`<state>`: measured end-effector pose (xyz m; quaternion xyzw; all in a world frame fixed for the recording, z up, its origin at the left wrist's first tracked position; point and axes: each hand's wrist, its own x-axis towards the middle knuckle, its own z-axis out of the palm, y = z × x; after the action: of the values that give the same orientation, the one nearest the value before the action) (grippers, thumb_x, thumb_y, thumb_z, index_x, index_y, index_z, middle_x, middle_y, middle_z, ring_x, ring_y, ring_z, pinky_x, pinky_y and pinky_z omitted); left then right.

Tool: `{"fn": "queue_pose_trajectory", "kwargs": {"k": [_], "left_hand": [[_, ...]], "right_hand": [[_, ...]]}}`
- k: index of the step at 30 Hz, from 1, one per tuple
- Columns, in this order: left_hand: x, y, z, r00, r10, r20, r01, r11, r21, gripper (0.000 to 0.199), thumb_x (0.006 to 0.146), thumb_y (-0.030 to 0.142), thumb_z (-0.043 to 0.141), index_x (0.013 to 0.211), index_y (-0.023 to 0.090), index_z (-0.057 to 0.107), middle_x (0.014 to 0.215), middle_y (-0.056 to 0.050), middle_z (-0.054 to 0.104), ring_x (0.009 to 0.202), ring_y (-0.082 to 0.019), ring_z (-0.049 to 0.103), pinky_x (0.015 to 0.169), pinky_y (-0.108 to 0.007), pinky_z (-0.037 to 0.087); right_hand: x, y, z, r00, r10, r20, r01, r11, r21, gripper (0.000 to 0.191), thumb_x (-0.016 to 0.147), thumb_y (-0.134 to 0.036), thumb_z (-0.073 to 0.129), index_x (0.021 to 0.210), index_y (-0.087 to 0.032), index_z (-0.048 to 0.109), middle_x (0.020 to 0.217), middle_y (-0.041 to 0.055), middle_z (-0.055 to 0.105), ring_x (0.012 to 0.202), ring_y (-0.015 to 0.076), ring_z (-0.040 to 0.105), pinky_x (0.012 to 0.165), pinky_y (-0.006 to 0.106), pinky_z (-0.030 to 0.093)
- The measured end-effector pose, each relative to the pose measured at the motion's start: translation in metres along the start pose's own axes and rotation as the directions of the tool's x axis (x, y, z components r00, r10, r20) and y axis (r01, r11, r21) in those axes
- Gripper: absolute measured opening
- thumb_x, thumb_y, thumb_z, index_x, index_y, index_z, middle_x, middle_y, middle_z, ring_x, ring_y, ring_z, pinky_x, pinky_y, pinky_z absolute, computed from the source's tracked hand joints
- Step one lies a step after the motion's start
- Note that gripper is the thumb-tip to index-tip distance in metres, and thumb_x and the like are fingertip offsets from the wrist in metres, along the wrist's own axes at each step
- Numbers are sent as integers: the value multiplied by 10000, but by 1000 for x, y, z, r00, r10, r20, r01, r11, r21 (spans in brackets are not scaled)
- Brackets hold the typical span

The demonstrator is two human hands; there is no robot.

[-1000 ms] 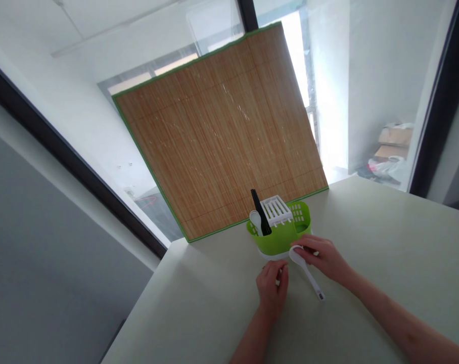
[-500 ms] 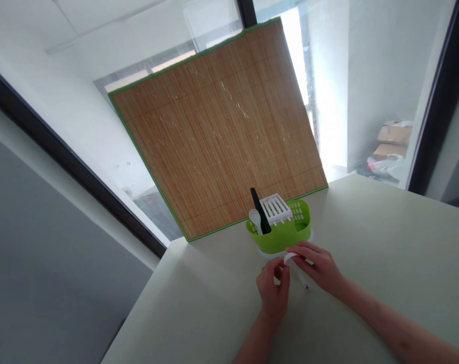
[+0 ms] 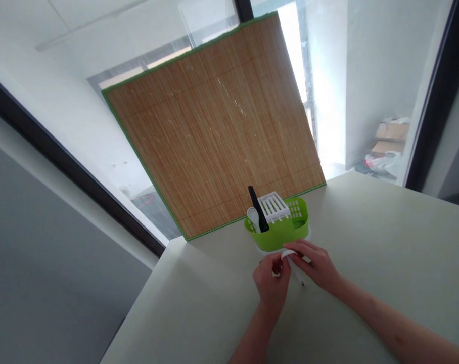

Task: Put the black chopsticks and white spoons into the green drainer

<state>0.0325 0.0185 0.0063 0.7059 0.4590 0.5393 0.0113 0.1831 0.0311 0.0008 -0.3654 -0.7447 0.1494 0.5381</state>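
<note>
Both of my hands pinch the bowl end of a white spoon point(image 3: 298, 274), whose thin handle slants down to the right between them. My left hand point(image 3: 272, 280) grips the left side of the bowl with thumb and fingertips. On the other side, my right hand point(image 3: 316, 264) is closed on the bowl's right edge, fingers laid over it. Just beyond the hands stands a green cutlery holder point(image 3: 277, 240) on a white base. In its left part are another white spoon point(image 3: 253, 217) and a black utensil point(image 3: 258, 210), and a white slotted rack point(image 3: 274, 206) sits in its middle.
A bamboo mat point(image 3: 214, 136) with green edging leans upright against the glass behind the holder. The pale table point(image 3: 384, 242) runs out to both sides. Through the glass, cardboard boxes and a plastic bag point(image 3: 388, 146) show on the right.
The spoon has turned slightly between my fingers, and both hands sit a little further left and up in view. The whole scene has shifted slightly the same way.
</note>
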Motion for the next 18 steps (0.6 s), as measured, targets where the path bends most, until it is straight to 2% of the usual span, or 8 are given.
{"fn": "queue_pose_trajectory", "kwargs": {"k": [4, 7, 10, 12, 15, 18], "left_hand": [[15, 4, -6, 997, -58, -41, 57, 998, -31, 86, 799, 267, 602, 741, 204, 615, 569, 43, 586, 496, -76, 513, 524, -182, 432], [37, 6, -16, 989, -114, -93, 111, 993, -39, 118, 798, 297, 605, 740, 195, 612, 581, 39, 596, 508, -76, 519, 529, -175, 437], [65, 4, -29, 983, -120, -142, 118, 993, -18, 145, 796, 321, 599, 747, 186, 619, 602, 30, 613, 525, -77, 534, 539, -173, 443], [86, 2, -37, 976, -104, -192, 106, 994, -2, 171, 793, 344, 597, 756, 180, 624, 619, 23, 618, 539, -79, 543, 546, -173, 449], [117, -4, -45, 962, -74, -265, 81, 997, 17, 214, 798, 380, 585, 776, 170, 624, 650, 17, 619, 571, -83, 556, 565, -179, 462], [140, -13, -45, 958, -60, -280, 68, 997, 20, 230, 805, 392, 568, 794, 168, 621, 673, 15, 623, 596, -87, 570, 575, -181, 463]], "right_hand": [[4, 4, -1, 993, 61, 105, -63, 998, 13, 300, 897, -378, 497, 1140, -213, 555, 842, 21, 594, 635, 110, 548, 602, 226, 458], [6, 9, -1, 974, 101, 202, -94, 995, -44, 299, 892, -421, 494, 1076, -203, 586, 816, 9, 592, 588, 96, 507, 570, 220, 408], [2, 16, 6, 922, 168, 350, -117, 980, -162, 308, 893, -440, 475, 1055, -210, 602, 760, -6, 609, 593, 106, 509, 581, 228, 379], [-2, 21, 13, 885, 213, 414, -131, 967, -218, 326, 885, -426, 481, 1109, -211, 580, 724, -13, 624, 608, 123, 534, 595, 238, 378], [-10, 26, 23, 872, 249, 421, -150, 955, -255, 390, 878, -391, 479, 1206, -184, 523, 716, -2, 643, 622, 144, 562, 602, 253, 383], [-14, 28, 27, 860, 274, 431, -154, 944, -293, 325, 873, -356, 468, 1130, -194, 583, 717, 12, 655, 622, 150, 571, 601, 253, 380]]}}
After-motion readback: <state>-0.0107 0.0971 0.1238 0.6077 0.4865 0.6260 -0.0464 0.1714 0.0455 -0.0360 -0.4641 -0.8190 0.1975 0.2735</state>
